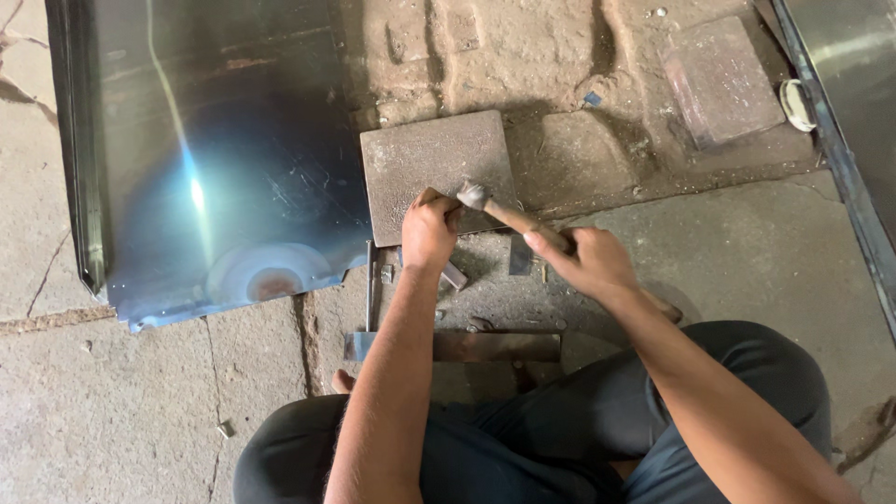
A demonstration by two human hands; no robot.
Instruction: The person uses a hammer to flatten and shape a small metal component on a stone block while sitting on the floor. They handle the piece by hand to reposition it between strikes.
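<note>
While your right hand (597,263) has its grip closed around the wooden handle of the hammer (509,213), the steel head sits almost touching the knuckles of your left hand (429,231), and that is the weak spot: a blow that lands a little off line would likely catch those fingers rather than the work. Your left grip is curled tight on something small pressed against the near edge of the flat metal block (437,171); what it pins is hidden under the fingers, so I cannot tell its shape. If that piece is only pinched, a strike could kick it out sideways toward the loose metal scraps (519,255) lying just below the hammer handle. A flat steel bar (467,346) lies nearer you, under your left forearm. Everything rests on a rough, cracked concrete floor (121,411), dusty and uneven. A large shiny metal sheet (215,149) lies to the left of your left grip, throwing glare, and another sheet edge (845,159) runs well off to the right.
</note>
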